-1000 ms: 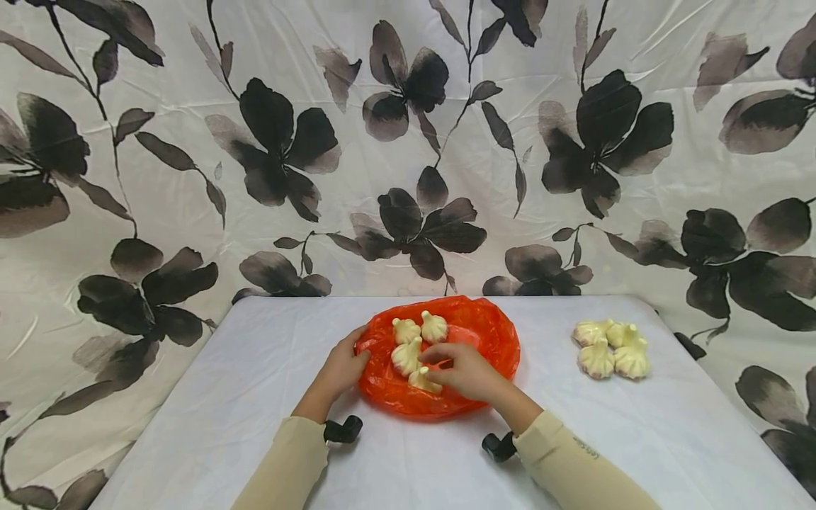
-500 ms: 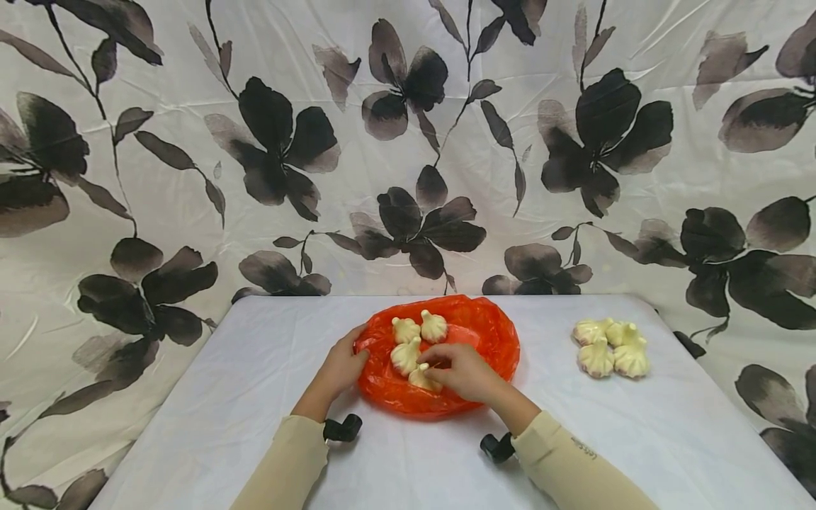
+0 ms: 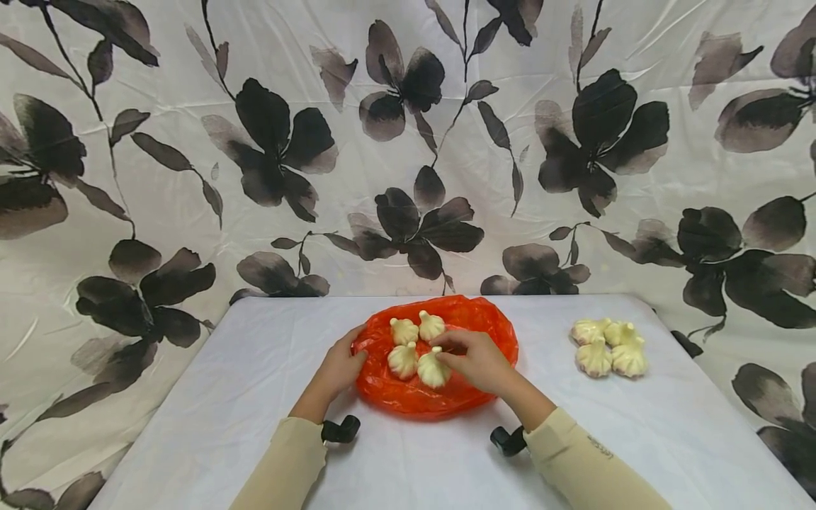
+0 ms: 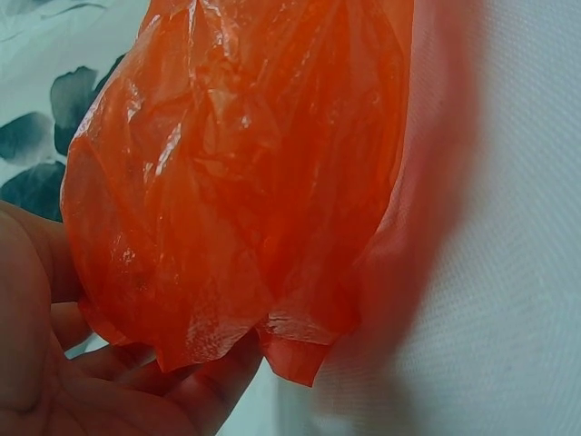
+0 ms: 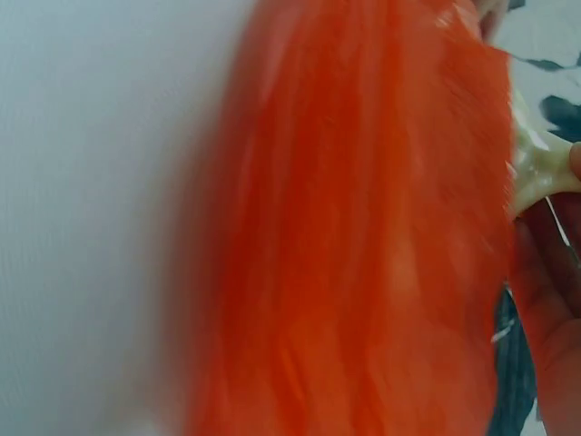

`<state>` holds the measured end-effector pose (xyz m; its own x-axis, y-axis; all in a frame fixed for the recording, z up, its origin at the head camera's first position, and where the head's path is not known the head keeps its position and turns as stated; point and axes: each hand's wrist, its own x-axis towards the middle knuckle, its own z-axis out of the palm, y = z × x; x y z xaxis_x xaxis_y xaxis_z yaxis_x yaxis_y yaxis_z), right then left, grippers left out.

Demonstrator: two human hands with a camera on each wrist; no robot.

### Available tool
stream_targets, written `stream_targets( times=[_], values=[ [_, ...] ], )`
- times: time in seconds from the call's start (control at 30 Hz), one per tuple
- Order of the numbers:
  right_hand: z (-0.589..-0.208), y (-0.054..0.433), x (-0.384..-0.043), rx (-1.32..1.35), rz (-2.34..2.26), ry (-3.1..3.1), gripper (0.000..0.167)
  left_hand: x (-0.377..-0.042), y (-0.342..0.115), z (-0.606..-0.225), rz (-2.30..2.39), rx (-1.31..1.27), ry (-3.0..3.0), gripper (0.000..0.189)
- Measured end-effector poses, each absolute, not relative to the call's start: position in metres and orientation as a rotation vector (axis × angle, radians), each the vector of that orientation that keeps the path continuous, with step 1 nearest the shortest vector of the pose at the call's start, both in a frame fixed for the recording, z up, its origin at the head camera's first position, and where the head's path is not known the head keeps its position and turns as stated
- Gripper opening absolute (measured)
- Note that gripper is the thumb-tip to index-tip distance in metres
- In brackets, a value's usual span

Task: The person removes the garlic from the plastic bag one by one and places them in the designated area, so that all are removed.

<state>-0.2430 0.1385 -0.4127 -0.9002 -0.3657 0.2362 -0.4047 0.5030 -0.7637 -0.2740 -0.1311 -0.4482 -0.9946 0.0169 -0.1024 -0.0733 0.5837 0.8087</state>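
Garlic bulb comes up inside the red bag

Half a second ago the pale cream, ribbed garlic bulb with a short neck [image 3: 433, 370] sat low, its base tucked behind the near rim of the thin, shiny red plastic bag [image 3: 408, 405]. Now it shows whole, a little higher, and the right hand [image 3: 479, 363] has shifted up and to the right with it. The left hand [image 3: 340, 365] has stayed put at the bag's left edge.

I count eight bulbs. Four are at the bag: the one in the fingers and three cream bulbs [image 3: 403, 363] within the open mouth, one just beside it and two behind. Four more garlic bulbs [image 3: 630, 359] huddle together on the white cloth-covered table [image 3: 255, 425], well apart from the bag on the person's right. There is one bag.

The right forearm slants inward from its beige sleeve [image 3: 593, 460], palm turned down and leftward, thumb and fingers pinched together on the bulb's neck. The left hand grips the bag's edge, thumb towards the inside, fingers round the outside. I cannot tell whether the raised bulb touches the bag.
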Motion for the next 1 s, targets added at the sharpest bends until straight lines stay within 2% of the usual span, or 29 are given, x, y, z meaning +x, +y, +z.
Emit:
stream_targets(
  times=[0.43, 1.0],
  values=[
    [-0.395, 0.163, -0.249, 0.599, 1.327, -2.648, 0.02, -0.269, -0.144, -0.451, 1.387, -0.029, 2.715, 0.058],
    [-0.379, 0.249, -0.242, 0.435, 1.262, -2.572, 0.025, -0.279, -0.134, -0.449, 1.356, 0.021, 2.745, 0.058]
  ],
)
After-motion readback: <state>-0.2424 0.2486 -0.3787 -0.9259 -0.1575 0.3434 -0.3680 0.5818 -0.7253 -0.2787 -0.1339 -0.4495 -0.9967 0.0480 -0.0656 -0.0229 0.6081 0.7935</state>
